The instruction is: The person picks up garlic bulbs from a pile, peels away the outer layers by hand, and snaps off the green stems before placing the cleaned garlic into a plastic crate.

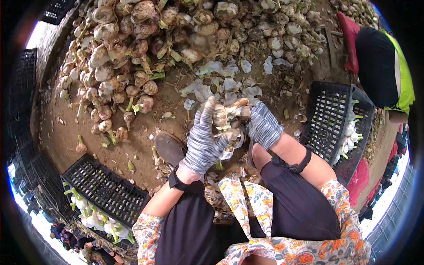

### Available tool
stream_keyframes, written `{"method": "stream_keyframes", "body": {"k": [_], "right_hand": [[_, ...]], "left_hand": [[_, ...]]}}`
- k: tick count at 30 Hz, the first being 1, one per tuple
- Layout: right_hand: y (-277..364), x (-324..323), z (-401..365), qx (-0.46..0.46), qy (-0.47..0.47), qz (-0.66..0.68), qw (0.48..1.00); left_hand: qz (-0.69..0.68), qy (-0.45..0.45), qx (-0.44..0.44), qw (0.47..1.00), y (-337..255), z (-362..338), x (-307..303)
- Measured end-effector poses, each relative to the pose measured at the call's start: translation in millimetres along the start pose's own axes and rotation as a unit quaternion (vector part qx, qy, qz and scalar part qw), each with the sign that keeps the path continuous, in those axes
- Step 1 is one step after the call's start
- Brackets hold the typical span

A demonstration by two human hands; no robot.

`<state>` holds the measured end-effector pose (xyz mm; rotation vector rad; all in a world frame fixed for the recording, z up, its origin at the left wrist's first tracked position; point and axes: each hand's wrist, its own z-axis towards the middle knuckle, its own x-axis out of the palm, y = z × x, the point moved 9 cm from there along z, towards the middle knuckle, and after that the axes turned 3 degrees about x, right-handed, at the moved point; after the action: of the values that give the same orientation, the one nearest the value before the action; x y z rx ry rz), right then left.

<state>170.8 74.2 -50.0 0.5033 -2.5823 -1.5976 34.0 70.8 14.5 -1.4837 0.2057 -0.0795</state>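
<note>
Bulb (219,115) at frame centre in the head view, clasped by the gloved left hand (203,141). The right hand (263,126) pinches the bulb's right end. It would likely go best with a firm left grip, pulling skin away over the loose husks (229,84).

We count two gloved hands (203,141) (263,126), one held garlic bulb (220,115), two black crates (101,185) (327,115), one bulb heap (176,26), one shoe (168,148)
</note>
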Motion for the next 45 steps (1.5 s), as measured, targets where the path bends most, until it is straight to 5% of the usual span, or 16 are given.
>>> {"method": "stream_keyframes", "body": {"k": [3, 5, 10, 13, 17, 19, 20, 22, 27, 30, 33, 35, 37, 38, 44, 45], "right_hand": [[-3, -1, -8, 0.143, -0.021, 0.219, 0.965], [26, -8, -9, 0.042, -0.027, -0.039, 0.998], [52, -6, -25, -0.187, -0.079, -0.15, 0.968], [45, 0, -22, -0.14, -0.05, -0.157, 0.976], [37, -5, -18, 0.002, -0.078, -0.053, 0.996], [22, -10, -11, -0.024, -0.062, -0.026, 0.997], [2, -1, -10, 0.081, 0.01, 0.269, 0.96], [-5, 18, -17, 0.185, 0.074, 0.594, 0.779], [-2, 0, -15, 0.148, 0.037, 0.491, 0.858], [21, -11, -11, -0.002, 0.072, 0.114, 0.991], [8, -15, -11, 0.06, 0.03, 0.281, 0.957], [-2, -6, -16, 0.212, 0.105, 0.607, 0.759], [7, -17, -23, 0.153, 0.055, 0.62, 0.767], [2, -13, -24, 0.117, 0.204, 0.644, 0.729], [40, 6, -70, 0.048, 0.427, 0.16, 0.889], [31, 4, -84, 0.293, 0.421, 0.149, 0.845]], "left_hand": [[0.14, 0.032, 0.017, 0.99, 4, 6, -1], [-0.171, 0.012, -0.259, 0.951, 53, -5, 6], [-0.27, 0.06, -0.575, 0.77, 85, -30, 15], [-0.162, 0.039, -0.501, 0.849, 90, -23, -1], [0.076, -0.026, -0.056, 0.995, 24, 6, -12], [-0.093, 0.023, -0.172, 0.98, 39, 2, -6], [-0.259, 0.069, -0.28, 0.922, 49, -8, 8], [-0.395, 0.067, -0.34, 0.851, 58, -18, 15], [-0.192, 0.047, -0.195, 0.961, 42, 5, -3], [-0.064, 0.041, -0.117, 0.99, 25, 12, -19], [-0.058, 0.061, -0.112, 0.99, 28, 16, -17], [-0.156, 0.046, -0.163, 0.973, 30, 13, -13], [-0.286, 0.05, -0.227, 0.93, 45, 3, -5], [-0.344, 0.05, -0.245, 0.905, 58, -3, 0], [-0.581, -0.057, -0.374, 0.721, 63, -7, 13], [-0.598, -0.05, -0.383, 0.702, 66, -9, 15]]}}
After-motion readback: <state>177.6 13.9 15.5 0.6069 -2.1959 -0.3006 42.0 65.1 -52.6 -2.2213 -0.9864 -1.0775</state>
